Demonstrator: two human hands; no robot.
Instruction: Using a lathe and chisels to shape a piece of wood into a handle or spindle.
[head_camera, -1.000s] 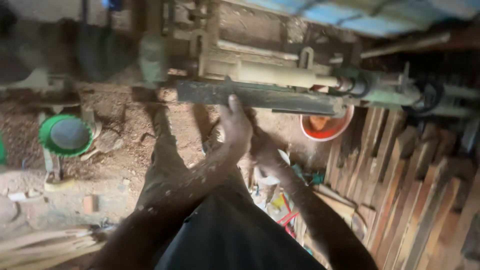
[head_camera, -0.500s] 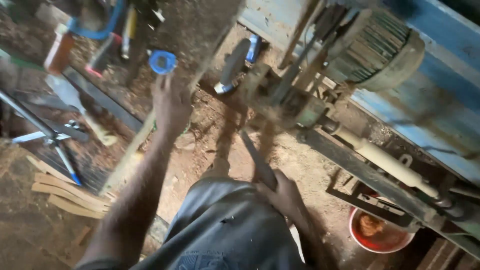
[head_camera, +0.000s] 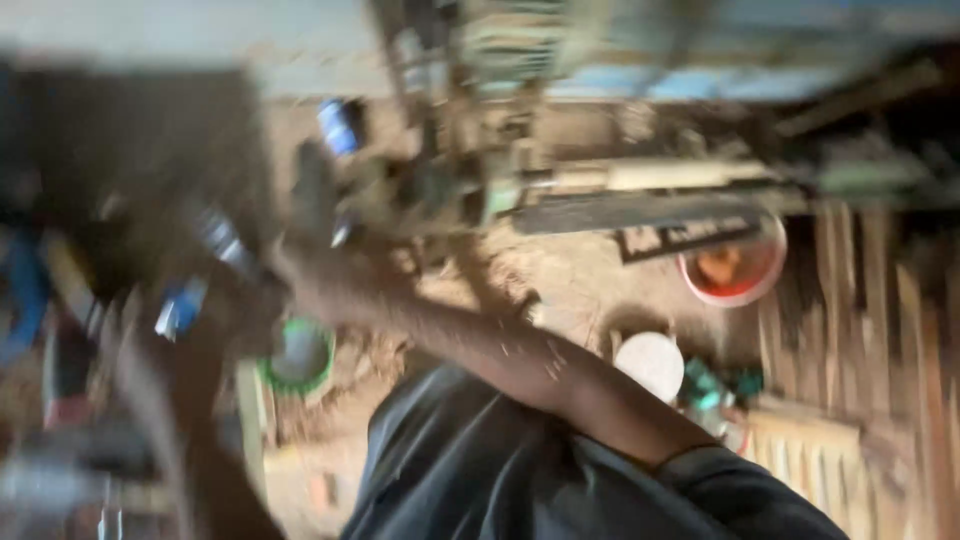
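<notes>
Pic is heavily motion-blurred. We're reaching our right hand (head_camera: 300, 275) across to the left, arm stretching over the dark shorts (head_camera: 480, 480); hand is sitting just near a dark upright tool (head_camera: 315, 190) by the lathe's (head_camera: 560, 190) left end, but we can't tell whether fingers are closing on it or how far open they are. Left hand (head_camera: 225, 310) is lying lower left, near a small blue thing (head_camera: 180, 308); grip unclear w/ blur. Green bowl (head_camera: 298, 357) is sitting on the sawdust floor just right of it. Red bowl (head_camera: 735, 270) and white lid (head_camera: 652, 362) are lying far right.
</notes>
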